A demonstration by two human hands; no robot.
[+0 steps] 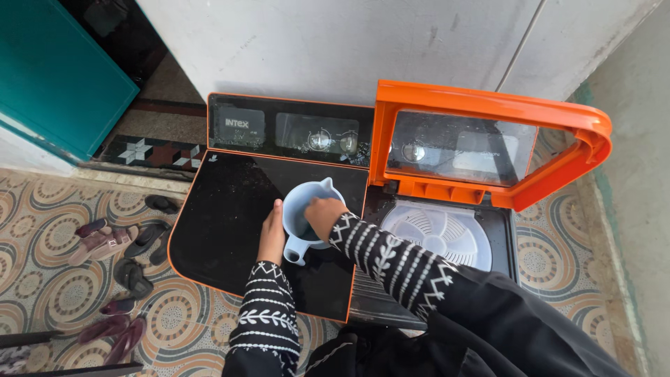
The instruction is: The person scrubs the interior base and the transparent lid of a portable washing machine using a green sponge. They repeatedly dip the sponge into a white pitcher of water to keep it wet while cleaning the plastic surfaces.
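Note:
A pale blue plastic jug (307, 197) with a spout and handle stands on the closed black lid (223, 223) of a twin-tub washing machine. My left hand (271, 239) rests flat against the jug's left side. My right hand (324, 213) reaches down into the jug's mouth, fingers bent inside it; what they touch is hidden. Both arms wear black sleeves with white patterns.
The machine's right lid (488, 139), orange-framed with a clear panel, stands raised over a white perforated spinner cover (436, 234). The control panel (293, 130) runs along the back. Several sandals (122, 262) lie on the patterned floor at left. A teal door (56, 70) is at upper left.

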